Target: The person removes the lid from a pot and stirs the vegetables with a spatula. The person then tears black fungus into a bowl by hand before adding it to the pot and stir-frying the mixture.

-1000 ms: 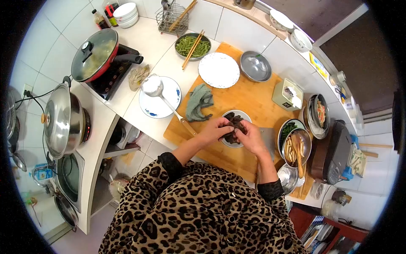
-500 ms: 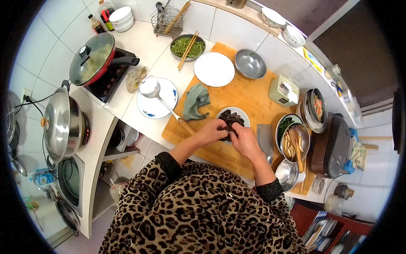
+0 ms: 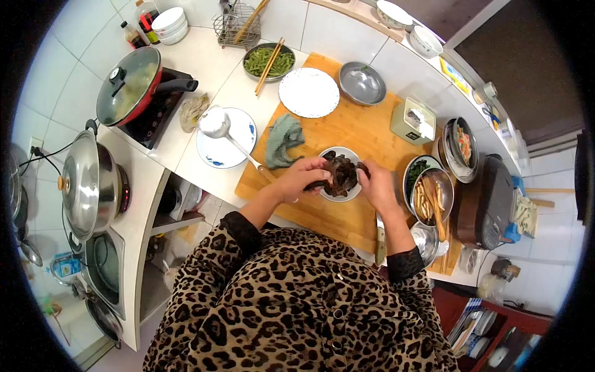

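A white bowl of dark brown, crinkled pieces that look like black fungus stands on the wooden cutting board. At the bowl's left rim, my left hand is closed on some of the dark pieces. My right hand is at the right rim, its fingers pinched on a small dark piece. A green-grey cloth lies left of the bowl. Below my right wrist shows the handle of a cleaver; my forearm hides part of its blade.
A ladle rests on a blue-patterned plate. Green beans, a white plate and a grey bowl stand behind. Bowls of sliced food are at right, a lidded red pan and steel pot at left.
My hands, earlier together over the bowl, have moved apart to its two sides, each with dark pieces between the fingers. The whole view has shifted slightly.
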### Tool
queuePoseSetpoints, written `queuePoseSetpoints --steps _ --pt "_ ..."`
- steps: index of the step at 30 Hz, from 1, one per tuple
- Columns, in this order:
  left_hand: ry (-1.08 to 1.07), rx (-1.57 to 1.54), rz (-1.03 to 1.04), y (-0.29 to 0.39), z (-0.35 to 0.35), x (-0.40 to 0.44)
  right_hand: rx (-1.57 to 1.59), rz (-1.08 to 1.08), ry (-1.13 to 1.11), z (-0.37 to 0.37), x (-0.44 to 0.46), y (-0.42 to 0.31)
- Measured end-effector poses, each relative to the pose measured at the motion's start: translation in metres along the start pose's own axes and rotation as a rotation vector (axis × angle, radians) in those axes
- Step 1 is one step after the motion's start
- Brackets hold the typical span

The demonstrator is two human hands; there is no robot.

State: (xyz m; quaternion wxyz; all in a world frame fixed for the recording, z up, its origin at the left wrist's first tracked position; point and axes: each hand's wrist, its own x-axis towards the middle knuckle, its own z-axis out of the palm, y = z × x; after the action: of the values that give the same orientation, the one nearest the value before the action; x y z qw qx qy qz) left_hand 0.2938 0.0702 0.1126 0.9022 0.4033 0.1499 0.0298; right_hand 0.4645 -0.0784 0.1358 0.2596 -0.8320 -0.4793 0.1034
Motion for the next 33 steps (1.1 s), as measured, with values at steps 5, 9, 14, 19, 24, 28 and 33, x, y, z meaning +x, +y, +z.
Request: queuePoseSetpoints --steps 5,9,14,19,24,28,33 --pt "0.137 -0.098 0.011 -0.014 -0.010 0.007 0.291 -0.011 0.052 0.009 -0.001 -0.023" --pt "0.140 -0.134 -0.017 -0.017 0.002 0.010 0.231 -0.126 0.070 0.013 -0.003 -0.056" --pt "0.110 -0.289 0.010 -0.016 0.008 0.012 -0.057 -0.267 0.061 0.030 -0.013 -0.073" --pt "0.323 -0.263 0.069 -0.026 0.003 0.016 -0.110 -0.300 0.010 0.029 -0.019 -0.070" --pt "0.307 -0.385 0.028 -0.028 -0.006 0.009 0.515 -0.065 -0.013 0.014 -0.002 -0.041" --pt "0.341 -0.524 0.016 -0.019 -0.010 0.005 0.276 -0.001 -0.057 0.023 0.016 -0.001" --pt "0.359 -0.466 0.050 -0.013 -0.008 0.000 -0.184 -0.123 -0.169 0.038 0.028 -0.021"
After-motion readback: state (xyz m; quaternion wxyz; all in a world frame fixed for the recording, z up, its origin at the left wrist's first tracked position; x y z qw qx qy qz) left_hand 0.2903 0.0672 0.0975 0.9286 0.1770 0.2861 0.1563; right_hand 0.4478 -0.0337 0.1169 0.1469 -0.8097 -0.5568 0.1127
